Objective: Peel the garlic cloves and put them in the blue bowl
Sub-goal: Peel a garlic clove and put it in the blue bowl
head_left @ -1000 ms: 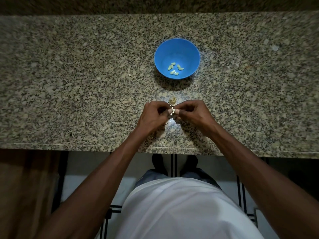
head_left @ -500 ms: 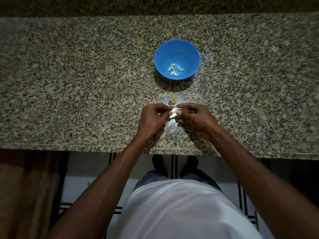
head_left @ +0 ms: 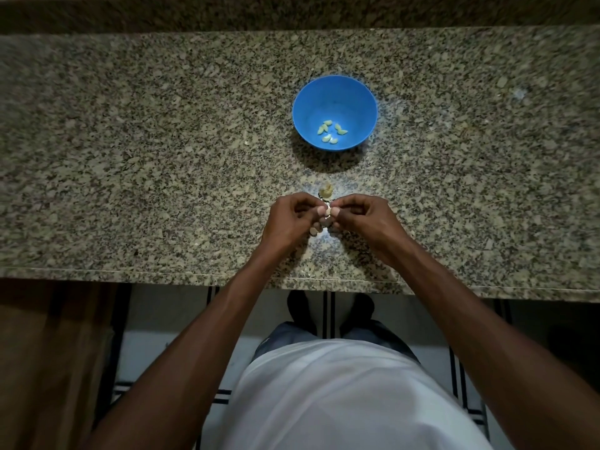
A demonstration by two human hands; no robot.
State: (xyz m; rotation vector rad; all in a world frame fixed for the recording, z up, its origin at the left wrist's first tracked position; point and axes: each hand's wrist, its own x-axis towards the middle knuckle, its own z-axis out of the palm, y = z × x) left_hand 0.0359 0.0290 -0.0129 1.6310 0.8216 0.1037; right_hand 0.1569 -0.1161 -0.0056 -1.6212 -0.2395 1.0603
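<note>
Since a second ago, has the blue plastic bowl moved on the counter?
No. The blue plastic bowl keeps its distance from the speckled granite counter's front edge; its slight shift in frame is the camera moving.

1. Dim overall, with a strong dark falloff toward all corners.
2. Brightest patch lies on the counter between the hands and the blue bowl, with pale glare on the granite.
3. The bowl's shadow falls toward the viewer.
4. Wide-angle bowing curves the counter's edges; the periphery is soft.
</note>
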